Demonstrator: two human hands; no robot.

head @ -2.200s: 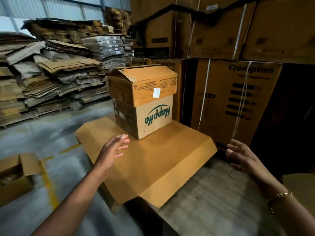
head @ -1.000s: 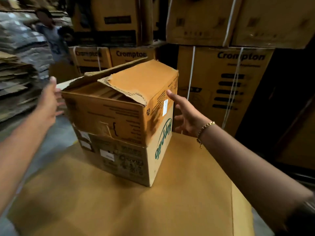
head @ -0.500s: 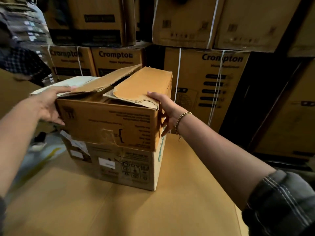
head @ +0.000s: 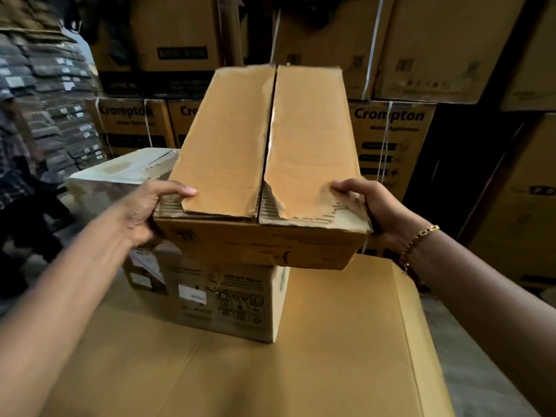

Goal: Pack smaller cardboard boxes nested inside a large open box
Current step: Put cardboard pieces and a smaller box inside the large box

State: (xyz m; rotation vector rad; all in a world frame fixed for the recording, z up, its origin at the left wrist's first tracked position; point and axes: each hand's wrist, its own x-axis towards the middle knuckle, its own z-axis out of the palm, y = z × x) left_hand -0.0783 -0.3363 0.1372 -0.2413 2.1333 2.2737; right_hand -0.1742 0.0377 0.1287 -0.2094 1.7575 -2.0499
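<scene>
A brown cardboard box (head: 264, 152) with torn top flaps folded shut is held up in front of me. My left hand (head: 147, 209) grips its near left corner and my right hand (head: 376, 209) grips its near right corner, thumbs on top. Below it stands a second printed box (head: 222, 299), which rests on a large flat cardboard surface (head: 346, 341). The held box looks lifted off the lower one and shifted to the right of it. No open large box is in view.
Strapped Crompton cartons (head: 391, 136) are stacked close behind. Piles of flattened cardboard (head: 60, 94) stand at the left. A person in a checked shirt (head: 15, 182) is at the far left. A pale box top (head: 126, 170) shows behind my left hand.
Both hands closed on the upper box's sides. Its raised flaps are now folded flat, and the box has risen toward me, off the lower box.
</scene>
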